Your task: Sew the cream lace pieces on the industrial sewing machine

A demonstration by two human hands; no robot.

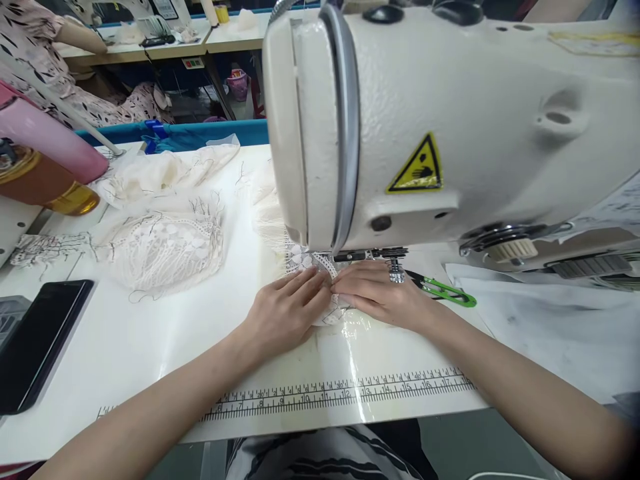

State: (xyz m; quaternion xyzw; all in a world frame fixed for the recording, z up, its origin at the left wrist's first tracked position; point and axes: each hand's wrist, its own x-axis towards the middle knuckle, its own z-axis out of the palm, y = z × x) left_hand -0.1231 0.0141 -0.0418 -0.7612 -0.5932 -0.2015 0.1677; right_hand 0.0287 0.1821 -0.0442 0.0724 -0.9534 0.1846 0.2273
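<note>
A white sewing machine [320,133] stands over a piece of white lace fabric [296,259], part of which passes beneath its head. My left hand [287,307] rests on the lace from the left, fingers close together and pressing it to the table. From the right, my right hand [383,293] grips the lace edge near the presser foot, its fingertips almost meeting the left ones. It wears a ring [397,271]. The needle point and the stitching spot are hidden behind the fingers and machine head. Green-handled thread snips [447,292] lie just beyond my right hand.
Left on the table [200,360] lie lace pieces [165,247] with loose threads, cream cloth [170,170] and a black phone [43,343]. An amber bottle [50,183] and pink bottle [55,137] stand behind. A printed ruler [300,397] runs along the front. Another person [60,67] sits beyond.
</note>
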